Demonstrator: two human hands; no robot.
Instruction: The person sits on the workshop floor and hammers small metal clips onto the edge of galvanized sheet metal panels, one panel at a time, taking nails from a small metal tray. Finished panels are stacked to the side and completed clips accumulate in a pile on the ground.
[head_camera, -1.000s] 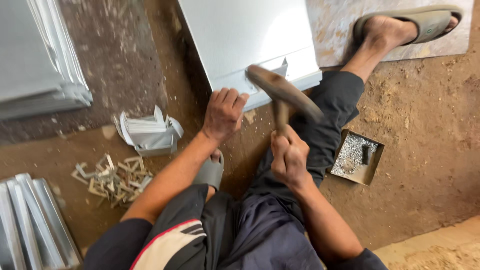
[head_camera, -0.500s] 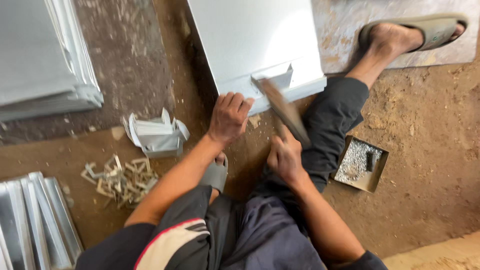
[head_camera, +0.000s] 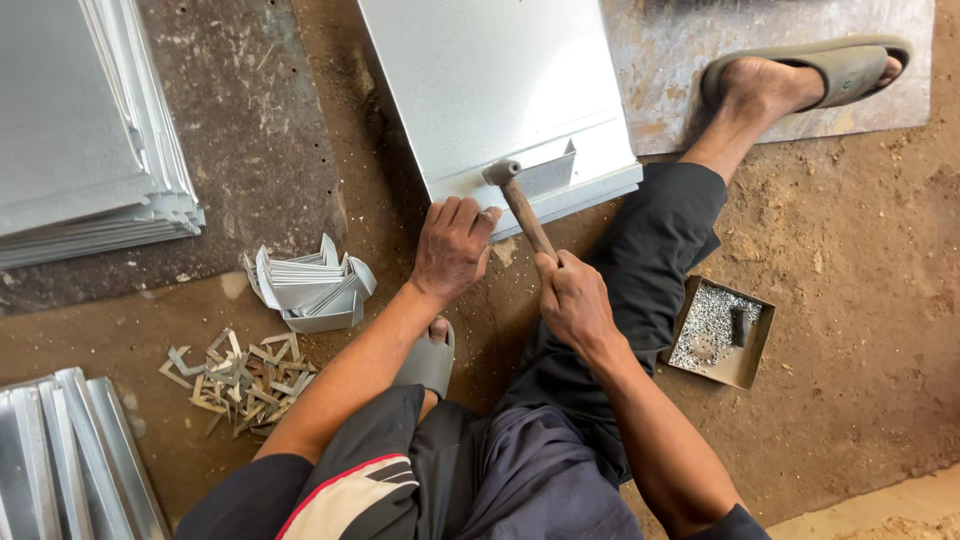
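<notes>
Work surface: a packed dirt floor (head_camera: 860, 300); no desk, and no walls in view. The seated person's head is outside the view.

The right hand (head_camera: 575, 300) is closed around the wooden handle of one hammer (head_camera: 520, 205), whose head rests on the sheet-metal panel (head_camera: 490, 90) beside a folded bracket (head_camera: 550, 172). The left hand (head_camera: 452, 247) rests with fingers curled at the panel's near edge; whether they grip anything cannot be determined.

Right: one shallow tray of small fasteners (head_camera: 718, 330), too small to count. Left: bent clips (head_camera: 310, 285), offcuts (head_camera: 240, 375). Two sheet stacks (head_camera: 90, 150) are cropped.
</notes>
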